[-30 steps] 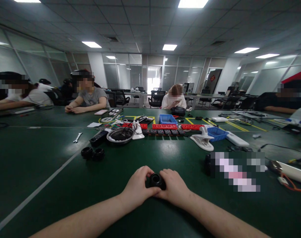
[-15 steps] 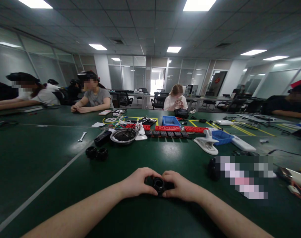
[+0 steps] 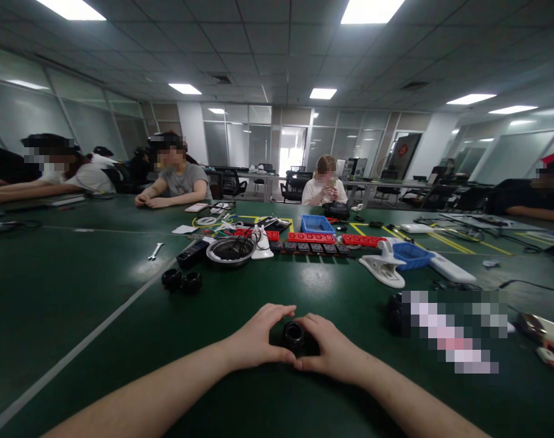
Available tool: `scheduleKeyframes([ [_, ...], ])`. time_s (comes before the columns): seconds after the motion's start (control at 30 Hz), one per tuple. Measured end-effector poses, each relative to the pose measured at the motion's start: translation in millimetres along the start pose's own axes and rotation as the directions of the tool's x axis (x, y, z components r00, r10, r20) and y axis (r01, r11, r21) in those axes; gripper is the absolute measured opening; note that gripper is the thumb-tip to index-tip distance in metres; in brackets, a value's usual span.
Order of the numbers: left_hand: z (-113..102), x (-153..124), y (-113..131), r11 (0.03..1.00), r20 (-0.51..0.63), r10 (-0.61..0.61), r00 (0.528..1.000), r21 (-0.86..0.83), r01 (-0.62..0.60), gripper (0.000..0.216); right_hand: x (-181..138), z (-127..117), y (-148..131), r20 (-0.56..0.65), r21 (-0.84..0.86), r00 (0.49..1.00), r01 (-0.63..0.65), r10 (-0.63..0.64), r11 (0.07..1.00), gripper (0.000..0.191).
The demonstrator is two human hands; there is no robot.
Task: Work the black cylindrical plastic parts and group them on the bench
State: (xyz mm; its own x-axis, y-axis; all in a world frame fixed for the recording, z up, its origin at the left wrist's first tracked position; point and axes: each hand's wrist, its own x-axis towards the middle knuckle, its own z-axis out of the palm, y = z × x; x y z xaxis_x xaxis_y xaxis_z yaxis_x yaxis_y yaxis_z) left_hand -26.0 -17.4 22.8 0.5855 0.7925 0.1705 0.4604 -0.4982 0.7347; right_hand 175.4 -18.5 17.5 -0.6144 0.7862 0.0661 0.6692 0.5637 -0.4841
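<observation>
A small black round part [image 3: 294, 334] with a hollow centre stands on the green table between my hands. My left hand [image 3: 261, 337] curves around its left side, thumb and fingers apart, with a gap to the part. On the other side, my right hand [image 3: 329, 345] is also spread, its fingers close beside the part; whether they touch it I cannot tell. The two thumb tips nearly meet in front of it. Two similar black round parts [image 3: 182, 280] sit further left.
Ahead lie a round metal dish [image 3: 230, 261] with cables, red strips [image 3: 312, 238], a blue tray [image 3: 411, 263] and a white clip base [image 3: 384, 274]. A wrench [image 3: 155, 251] is at the left. To the right is a blurred-out item [image 3: 450, 334]. Other people sit around the table.
Both hands have loosened from around the black round part, and their fingers have spread. The part stays between them. The view has shifted slightly.
</observation>
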Motion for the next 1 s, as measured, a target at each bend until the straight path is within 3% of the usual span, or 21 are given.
scheduleKeyframes([
  [0.17,-13.5,2.3,-5.7,0.999,0.147,0.052,0.988,-0.019,-0.050,0.045,2.9,-8.6,9.9,0.117,0.199,0.989,0.060,-0.085,0.978,0.025],
  [0.37,-0.8,1.5,1.4,0.995,0.062,-0.100,0.993,-0.012,0.101,0.040,2.9,-5.4,10.2,0.095,0.209,0.995,-0.001,-0.019,0.978,0.021],
  [0.47,10.0,-0.6,6.4,0.981,0.009,-0.192,0.981,0.003,0.192,0.035,0.6,0.0,5.7,0.062,0.128,0.997,-0.053,0.045,0.990,0.027],
  [0.63,23.3,-3.1,9.2,0.949,-0.171,-0.283,0.944,0.090,0.301,0.033,-0.8,12.6,-6.1,-0.122,-0.190,0.983,-0.158,0.136,0.969,0.043],
  [0.7,21.9,-2.6,8.0,0.954,-0.169,-0.254,0.952,0.118,0.275,0.039,-1.4,12.6,-7.6,-0.138,-0.216,0.983,-0.147,0.119,0.965,0.048],
  [0.83,6.5,-0.4,4.8,0.995,-0.046,-0.082,0.996,0.053,0.084,0.062,-3.0,0.6,-1.9,-0.044,-0.050,0.999,0.000,-0.002,0.999,0.057],
  [0.93,-5.3,1.6,3.2,1.000,0.086,0.017,0.996,0.011,-0.018,0.051,-1.9,-9.2,4.2,0.057,0.059,0.993,0.096,-0.100,0.994,0.049],
  [1.0,-8.8,2.7,2.4,1.000,0.130,0.022,0.991,0.001,-0.022,0.043,0.4,-12.0,7.6,0.102,0.094,0.986,0.119,-0.129,0.988,0.037],
])
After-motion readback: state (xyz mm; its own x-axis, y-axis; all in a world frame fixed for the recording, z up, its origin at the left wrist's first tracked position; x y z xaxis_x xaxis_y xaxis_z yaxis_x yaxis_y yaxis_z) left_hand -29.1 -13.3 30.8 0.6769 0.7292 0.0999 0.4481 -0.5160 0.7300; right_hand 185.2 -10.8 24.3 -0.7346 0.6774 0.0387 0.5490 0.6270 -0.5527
